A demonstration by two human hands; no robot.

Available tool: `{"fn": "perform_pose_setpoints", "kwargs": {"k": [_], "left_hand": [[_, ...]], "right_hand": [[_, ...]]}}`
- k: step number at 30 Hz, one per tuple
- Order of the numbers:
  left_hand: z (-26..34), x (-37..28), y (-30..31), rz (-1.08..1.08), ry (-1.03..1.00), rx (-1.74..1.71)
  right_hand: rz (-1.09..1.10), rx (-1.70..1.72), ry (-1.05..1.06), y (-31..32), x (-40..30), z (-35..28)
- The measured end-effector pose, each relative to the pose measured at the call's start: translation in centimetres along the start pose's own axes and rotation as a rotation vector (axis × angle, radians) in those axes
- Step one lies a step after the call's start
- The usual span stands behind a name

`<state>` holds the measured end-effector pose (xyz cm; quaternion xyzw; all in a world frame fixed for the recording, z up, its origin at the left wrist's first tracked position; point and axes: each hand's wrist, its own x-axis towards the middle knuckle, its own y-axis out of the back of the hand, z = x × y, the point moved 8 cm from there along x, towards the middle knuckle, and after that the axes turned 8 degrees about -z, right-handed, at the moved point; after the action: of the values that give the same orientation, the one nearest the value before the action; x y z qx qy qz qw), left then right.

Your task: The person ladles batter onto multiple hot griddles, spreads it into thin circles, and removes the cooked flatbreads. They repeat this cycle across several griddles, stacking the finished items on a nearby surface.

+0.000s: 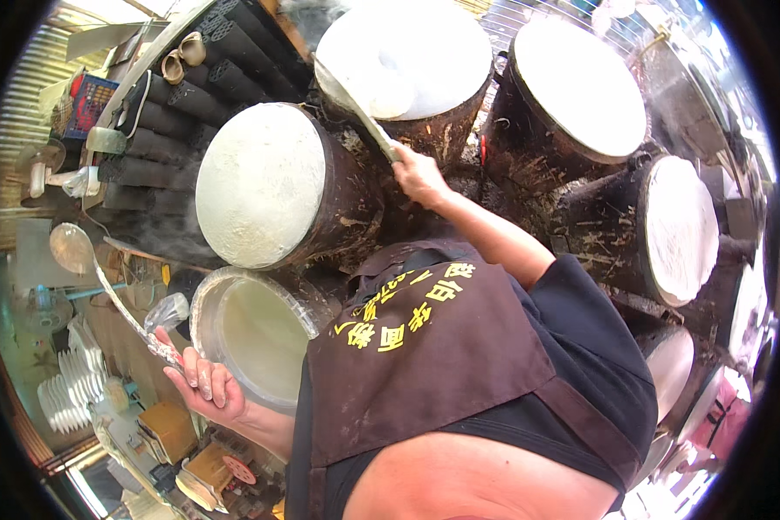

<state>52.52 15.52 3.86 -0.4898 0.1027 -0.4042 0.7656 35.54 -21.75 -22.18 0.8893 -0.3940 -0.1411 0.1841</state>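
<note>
My left hand [211, 387] holds a long ladle [118, 296] by its batter-crusted handle, which shows red near my fingers. Its round bowl [71, 248] points up and away at the far left. Close beside that hand stands a tub [199, 305] of cloudy whitish liquid [266, 344]. My right hand [419, 174] grips a long flat stick [364, 117]. The stick's far end lies against the edge of a round white top [422, 58] on a dark, stained drum. Left of it, a second drum [351, 195] bears a white-coated round top [263, 185].
More dark drums with white tops [578, 88] [681, 231] curve round to my right. Honeycomb coal briquettes [234, 84] are stacked at the upper left, with shoes [182, 58] on them. White plates [71, 390] stand at the lower left. Steam drifts around the drums.
</note>
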Motion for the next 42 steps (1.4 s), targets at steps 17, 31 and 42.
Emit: {"fn": "perform_pose_setpoints", "kwargs": {"k": [17,31,42], "left_hand": [[-5.3,2.4,-1.6,-0.146,0.314,-0.146],[-13.8,4.0,-7.6,-0.154,0.398,-0.168],[-17.9,5.6,-10.3,-0.11,0.438,-0.124]], "right_hand": [[0.171,-0.217,-0.019,12.2,-5.2,4.6],[0.044,-0.321,-0.138,19.3,0.6,5.7],[0.113,-0.431,0.052,21.9,6.7,9.9]]}}
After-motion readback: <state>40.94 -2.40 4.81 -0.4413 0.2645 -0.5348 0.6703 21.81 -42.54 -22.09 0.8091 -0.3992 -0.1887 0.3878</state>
